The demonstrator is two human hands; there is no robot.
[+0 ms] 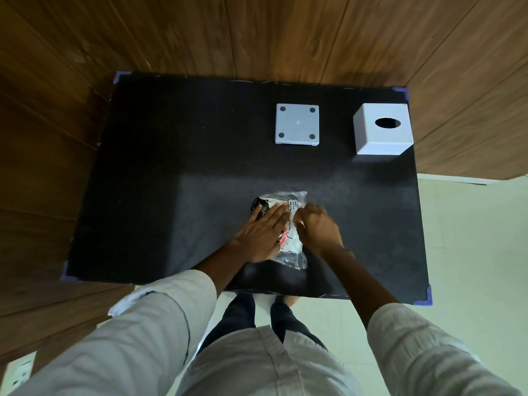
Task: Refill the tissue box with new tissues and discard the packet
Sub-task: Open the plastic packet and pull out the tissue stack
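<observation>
A clear plastic tissue packet (294,201) with black, red and white print lies near the front middle of the black table (177,172). My left hand (261,234) lies flat on its left part, fingers stretched out. My right hand (318,228) is curled at the packet's right edge, fingers pinching the plastic. The white tissue box cover (381,132), with an oval slot on top, stands at the back right corner. Its flat white base plate (297,124), with round dark pads at the corners, lies separately to the left of the cover.
Wooden wall panels (257,32) run behind and to the left of the table. A pale tiled floor (471,238) lies to the right. The table corners carry blue guards (427,298). My legs stand at the front edge.
</observation>
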